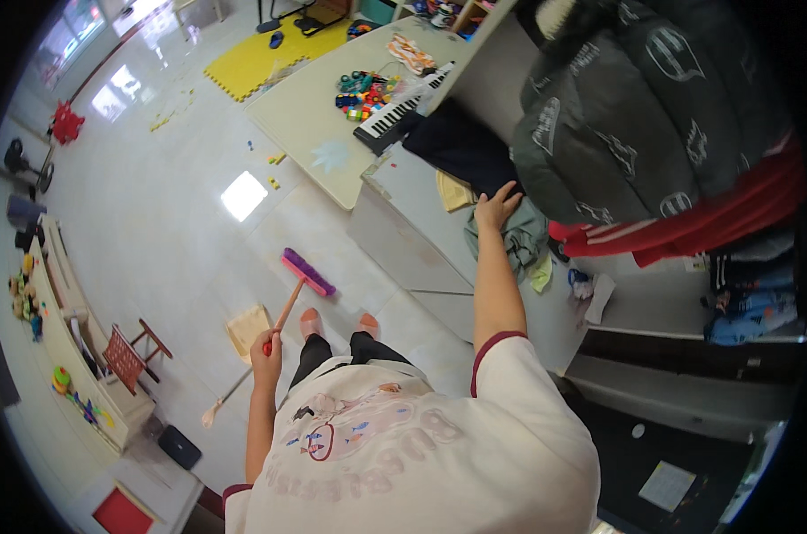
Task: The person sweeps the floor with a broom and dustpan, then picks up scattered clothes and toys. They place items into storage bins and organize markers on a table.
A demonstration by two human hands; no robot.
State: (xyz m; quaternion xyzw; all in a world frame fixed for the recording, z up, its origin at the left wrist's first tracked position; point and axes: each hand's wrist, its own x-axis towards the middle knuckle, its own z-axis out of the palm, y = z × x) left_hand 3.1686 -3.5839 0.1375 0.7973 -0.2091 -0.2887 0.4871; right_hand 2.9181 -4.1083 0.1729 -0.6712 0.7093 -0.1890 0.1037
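Observation:
My left hand (265,354) grips the wooden handle of a broom (289,306) that has a pink head and purple bristles (308,270) resting on the tiled floor. Beside it, a cream dustpan (247,328) with a long grey handle is partly covered by that hand. On the light cabinet top, my right hand (498,208) has its fingers spread over the border between a dark navy cloth (467,150) and a grey-green garment (520,233). Whether those fingers pinch any fabric is unclear. A yellow cloth (454,191) lies just beyond them.
A keyboard (403,110) and a toy pile (367,95) occupy the pale table (297,110). Dark padded jackets (617,127) hang at the right above red clothing (697,220). Small toy pieces (275,182) dot the floor. A reddish wooden chair (126,357) stands at the left.

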